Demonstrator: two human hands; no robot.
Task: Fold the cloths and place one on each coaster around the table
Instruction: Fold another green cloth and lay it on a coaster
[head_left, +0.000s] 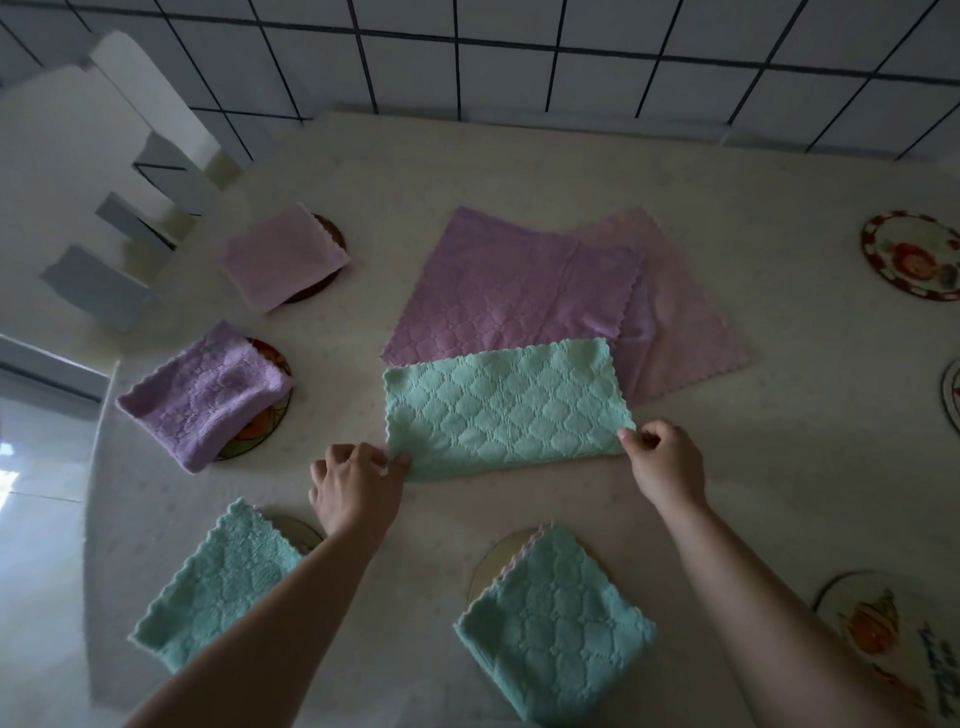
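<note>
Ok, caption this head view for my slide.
Both hands, left hand and right hand, pinch a half-folded green cloth; four coasters already covered.

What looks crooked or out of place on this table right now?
The folded purple cloth at the left sits skewed, bunched at one corner, hanging well off its coaster. The other folded cloths also overhang theirs. Nothing looks spilled or damaged.

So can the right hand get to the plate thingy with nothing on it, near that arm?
Probably yes: the bare coaster lies beside the right forearm, nothing between, though the right hand now pinches the green cloth.
</note>
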